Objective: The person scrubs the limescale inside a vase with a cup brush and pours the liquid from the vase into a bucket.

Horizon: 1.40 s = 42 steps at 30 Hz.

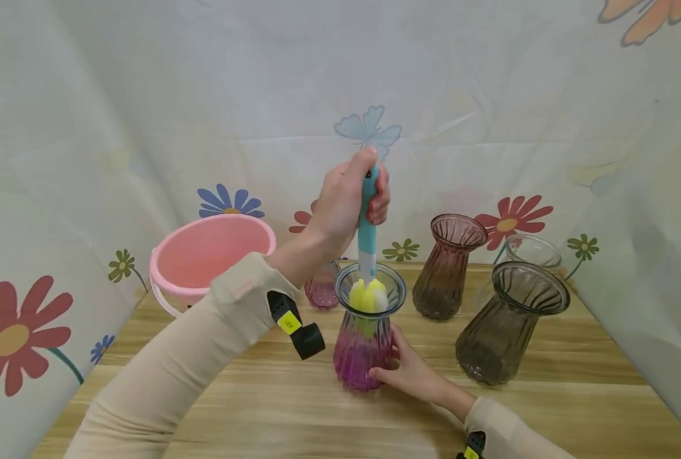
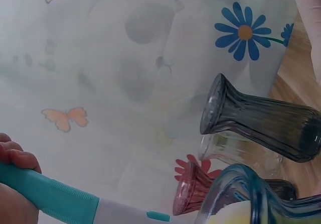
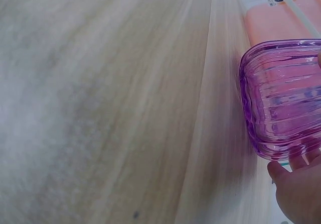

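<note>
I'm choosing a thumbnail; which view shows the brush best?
The head view: the brush shows from handle to yellow end. The left wrist view crops its handle and shows little of that end; the right wrist view shows none.

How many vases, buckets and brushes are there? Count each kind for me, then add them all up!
Vases: 5 (purple-and-blue vase, grey vase, reddish vase, clear vase, partly hidden pink vase)
Buckets: 1 (pink bucket)
Brushes: 1 (brush with a blue handle)
Total: 7
</note>
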Tool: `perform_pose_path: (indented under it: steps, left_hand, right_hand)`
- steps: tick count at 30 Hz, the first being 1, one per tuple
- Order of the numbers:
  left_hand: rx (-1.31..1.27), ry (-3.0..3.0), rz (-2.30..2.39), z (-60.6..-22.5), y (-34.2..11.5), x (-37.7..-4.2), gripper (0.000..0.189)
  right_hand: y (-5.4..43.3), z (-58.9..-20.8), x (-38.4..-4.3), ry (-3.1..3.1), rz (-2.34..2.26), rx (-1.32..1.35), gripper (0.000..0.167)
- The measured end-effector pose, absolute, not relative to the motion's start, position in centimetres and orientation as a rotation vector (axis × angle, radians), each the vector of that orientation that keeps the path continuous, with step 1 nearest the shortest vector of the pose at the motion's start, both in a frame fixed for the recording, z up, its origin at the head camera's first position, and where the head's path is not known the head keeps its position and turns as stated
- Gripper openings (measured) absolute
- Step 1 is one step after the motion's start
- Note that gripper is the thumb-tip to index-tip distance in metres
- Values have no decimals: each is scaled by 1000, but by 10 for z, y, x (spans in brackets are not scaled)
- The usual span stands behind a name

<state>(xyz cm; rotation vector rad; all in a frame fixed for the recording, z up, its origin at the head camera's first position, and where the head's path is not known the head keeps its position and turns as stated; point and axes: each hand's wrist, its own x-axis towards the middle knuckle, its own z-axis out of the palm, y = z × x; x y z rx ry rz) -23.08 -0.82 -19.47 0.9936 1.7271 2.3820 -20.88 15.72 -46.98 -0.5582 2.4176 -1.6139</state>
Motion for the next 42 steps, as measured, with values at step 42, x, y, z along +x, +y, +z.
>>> perform_pose_path:
  steps: [42]
  left_hand:
    - [793,1725,2261,-204,-13,-231,28]
  right_hand:
    - [154,-469,-205,2497,-1600,-499,86]
